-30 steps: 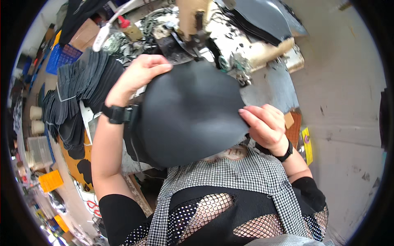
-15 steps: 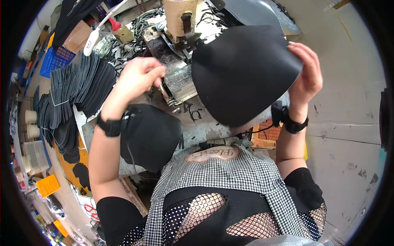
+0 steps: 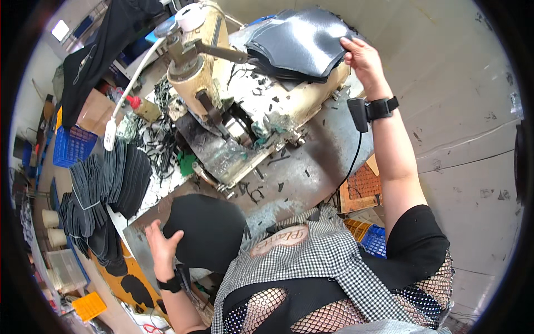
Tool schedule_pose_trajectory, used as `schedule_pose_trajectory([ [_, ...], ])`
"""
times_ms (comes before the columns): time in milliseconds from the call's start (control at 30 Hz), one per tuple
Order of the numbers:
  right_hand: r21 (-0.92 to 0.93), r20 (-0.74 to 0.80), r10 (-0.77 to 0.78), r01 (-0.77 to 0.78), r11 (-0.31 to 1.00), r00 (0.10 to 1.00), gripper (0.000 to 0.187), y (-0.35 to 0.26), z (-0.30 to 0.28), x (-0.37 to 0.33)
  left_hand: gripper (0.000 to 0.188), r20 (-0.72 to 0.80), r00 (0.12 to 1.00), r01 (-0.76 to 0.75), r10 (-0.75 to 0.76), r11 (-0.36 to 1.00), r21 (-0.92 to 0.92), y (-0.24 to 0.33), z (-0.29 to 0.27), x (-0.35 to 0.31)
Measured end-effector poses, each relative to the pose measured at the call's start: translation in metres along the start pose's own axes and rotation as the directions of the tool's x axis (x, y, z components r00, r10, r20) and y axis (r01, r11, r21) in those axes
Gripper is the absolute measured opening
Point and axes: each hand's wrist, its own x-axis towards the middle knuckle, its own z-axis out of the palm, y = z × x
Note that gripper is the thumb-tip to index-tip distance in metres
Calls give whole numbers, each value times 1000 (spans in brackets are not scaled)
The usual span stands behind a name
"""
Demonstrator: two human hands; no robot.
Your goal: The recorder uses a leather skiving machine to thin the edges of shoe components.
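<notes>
My right hand (image 3: 364, 64) is at the far right, its thumb and fingers closed at the corner of a shiny black cut sheet (image 3: 303, 36). This sheet lies uppermost on a pile of similar sheets resting on the bed of a cream-coloured machine (image 3: 210, 72). Low on the left, my left hand (image 3: 162, 247) is open, thumb and fingers apart. It is beside the left edge of a matte black cut piece (image 3: 206, 231), which lies on the near side of the metal tabletop; whether the thumb touches it I cannot tell.
Bundles of dark cut strips (image 3: 119, 175) hang over the table's left side. Black scraps (image 3: 161, 150) lie around the machine. A white cable plug (image 3: 109, 136) dangles at the left, a blue crate (image 3: 75, 146) farther off. An orange-brown perforated panel (image 3: 361, 186) is below the table's right side.
My right hand has carried a black piece from in front of the machine up to the pile at the back. My left hand has come down from the machine beside the near piece, and opened.
</notes>
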Motion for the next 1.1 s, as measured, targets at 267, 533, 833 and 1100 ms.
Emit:
schedule_pose_trajectory([
  [267,-130,-13,65,-66,989,998,50,16,8,17,62,-26,997,77,-78,997,-30,-3,9,-14],
  [533,-270,-48,83,-93,958,995,27,21,7,21,57,-2,994,112,-112,994,-11,0,9,-13],
  [833,-750,0,-383,253,610,924,26,29,4,28,56,-6,998,56,-56,998,5,-6,8,-11],
  [1100,-125,572,-147,263,957,807,37,-15,135,-82,54,-14,999,48,-47,996,69,-6,14,-6],
])
